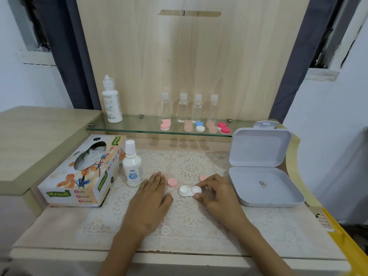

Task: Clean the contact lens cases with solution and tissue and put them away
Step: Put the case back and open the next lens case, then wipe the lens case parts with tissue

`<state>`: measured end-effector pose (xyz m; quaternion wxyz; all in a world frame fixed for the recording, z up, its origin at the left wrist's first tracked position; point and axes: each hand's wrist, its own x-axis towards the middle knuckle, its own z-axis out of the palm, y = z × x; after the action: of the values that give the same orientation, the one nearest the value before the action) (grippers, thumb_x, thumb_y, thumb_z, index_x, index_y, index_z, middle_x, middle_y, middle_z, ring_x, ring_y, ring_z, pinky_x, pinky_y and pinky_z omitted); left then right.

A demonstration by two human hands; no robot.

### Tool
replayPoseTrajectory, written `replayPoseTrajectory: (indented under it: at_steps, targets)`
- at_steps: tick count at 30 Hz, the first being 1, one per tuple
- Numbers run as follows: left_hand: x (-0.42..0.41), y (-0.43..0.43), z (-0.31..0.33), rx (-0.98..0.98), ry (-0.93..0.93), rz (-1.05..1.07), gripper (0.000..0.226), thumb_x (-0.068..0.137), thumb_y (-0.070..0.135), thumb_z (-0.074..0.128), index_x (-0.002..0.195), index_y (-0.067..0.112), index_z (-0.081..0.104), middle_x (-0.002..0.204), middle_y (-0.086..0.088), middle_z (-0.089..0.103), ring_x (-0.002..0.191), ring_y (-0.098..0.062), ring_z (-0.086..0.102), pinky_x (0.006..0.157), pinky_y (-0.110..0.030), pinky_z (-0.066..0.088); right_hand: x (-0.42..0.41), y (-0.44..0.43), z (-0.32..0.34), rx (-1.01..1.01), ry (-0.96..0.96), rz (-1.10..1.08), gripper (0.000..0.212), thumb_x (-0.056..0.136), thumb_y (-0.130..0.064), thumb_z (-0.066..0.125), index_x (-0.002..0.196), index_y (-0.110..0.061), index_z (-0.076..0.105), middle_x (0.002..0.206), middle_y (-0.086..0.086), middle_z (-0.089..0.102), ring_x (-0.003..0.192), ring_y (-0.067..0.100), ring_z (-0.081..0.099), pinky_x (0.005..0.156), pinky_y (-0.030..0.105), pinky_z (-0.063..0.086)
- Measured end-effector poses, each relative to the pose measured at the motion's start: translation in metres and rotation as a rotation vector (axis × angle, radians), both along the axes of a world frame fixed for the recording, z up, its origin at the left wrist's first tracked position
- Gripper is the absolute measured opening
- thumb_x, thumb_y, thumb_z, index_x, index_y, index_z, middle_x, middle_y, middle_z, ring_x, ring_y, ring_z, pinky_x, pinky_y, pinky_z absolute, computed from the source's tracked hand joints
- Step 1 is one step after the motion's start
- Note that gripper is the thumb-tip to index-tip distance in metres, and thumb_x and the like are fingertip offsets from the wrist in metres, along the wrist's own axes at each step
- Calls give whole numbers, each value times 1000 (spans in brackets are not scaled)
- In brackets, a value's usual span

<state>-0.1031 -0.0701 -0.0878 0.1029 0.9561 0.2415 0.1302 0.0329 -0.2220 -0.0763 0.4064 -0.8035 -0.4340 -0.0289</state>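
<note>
Pinching the right end of the open white lens case with the right hand, fingers curled, looks like. Sits on the worktop between both hands, long axis left-right. Left hand flat, holding nothing, just beside.

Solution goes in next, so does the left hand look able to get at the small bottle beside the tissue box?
Probably yes: the left hand lies flat and empty, and the solution bottle stands just ahead of it, nothing between.
</note>
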Motion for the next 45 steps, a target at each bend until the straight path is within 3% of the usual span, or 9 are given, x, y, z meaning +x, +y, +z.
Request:
replayPoseTrajectory:
  at_steps: [11,17,19,21,24,31,36,41,45]
  targets:
    - [-1,-2,3,-12,-24,-8,94,67,56,-11,150,14,5,158,3,-1,143,-3,-4,113,-20,-10,-2,-8,7,71,89,11,34,77,-23,77,110,-23,67,102,-16,57,90,-4,50,77,6,38]
    - [-2,-4,4,2,-38,4,94,68,56,-12,150,14,8,158,3,2,143,-4,-2,112,-19,-9,-10,-25,-1,-29,-88,-13,30,90,-6,58,118,-12,64,114,-7,56,102,3,52,92,19,44]
    - [-3,-5,5,2,-47,5,95,68,56,-11,150,13,10,158,2,4,144,-5,1,111,-18,-8,-15,-28,-4,-70,-109,2,34,94,-11,52,128,-12,58,132,-6,50,122,4,44,103,6,28]
    - [-3,-5,5,-1,-47,5,95,68,57,-11,150,14,11,158,2,4,144,-6,1,111,-18,-8,-18,-28,-5,-121,-117,6,40,98,-20,47,137,-13,48,147,-4,38,137,7,29,108,6,12]
    - [-4,-6,6,0,-50,4,96,67,57,-12,150,15,9,158,3,4,143,-5,0,112,-18,-8,-20,-26,-4,-176,-128,-1,43,100,-24,42,142,-14,42,154,-1,29,144,11,17,114,16,6]
    - [-6,-10,11,-34,-99,-11,88,75,60,-3,149,16,17,157,4,10,143,-3,5,106,-13,-7,-20,-25,-6,-195,-182,-8,44,100,-23,40,143,-12,39,154,1,31,145,11,17,115,18,4]
    - [-8,-13,14,-64,-188,-6,49,98,37,37,145,24,33,154,9,20,141,-2,15,106,-13,12,-19,-26,-4,-190,-170,-15,44,101,-24,41,143,-14,40,154,-1,30,145,10,17,113,15,2]
    - [-10,-11,15,-91,-272,2,39,93,35,41,129,28,55,141,11,46,129,-4,40,98,-26,41,-21,-26,-3,-189,-171,-27,43,100,-23,43,141,-15,43,153,-2,32,144,10,20,111,13,4]
    - [-20,-12,24,-185,-473,18,39,82,38,41,109,33,68,107,17,68,97,-1,61,86,-27,51,-22,-27,-3,-192,-171,-31,42,99,-25,43,141,-17,44,152,-4,33,143,9,22,107,11,6]
